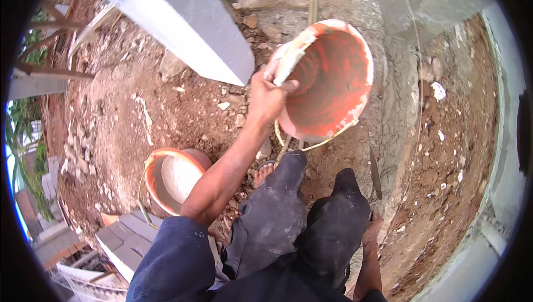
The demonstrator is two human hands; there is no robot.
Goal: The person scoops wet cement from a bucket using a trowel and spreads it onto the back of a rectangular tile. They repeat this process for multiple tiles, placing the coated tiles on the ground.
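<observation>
My left hand (270, 92) grips the rim of an orange bucket (333, 82), thumb over the edge. The bucket is tilted so its mouth faces me; grey mortar residue coats its inside and pale crust its rim. A wire handle hangs from its lower side. Low beside my right knee, my right hand (373, 227) is closed around the handle of a trowel (376, 174), whose thin dark blade points away from me, seen edge-on. Left of my left forearm, a second orange bucket (176, 182) leans over, with a pale grey inside.
A grey concrete column (183, 19) juts in from the upper left. Stacked grey blocks (130, 235) lie at the lower left. Red-brown soil with rubble (116, 102) spreads leftward. Along the right runs a wet mortar strip (401, 102), with a pale wall (505, 152) beyond it.
</observation>
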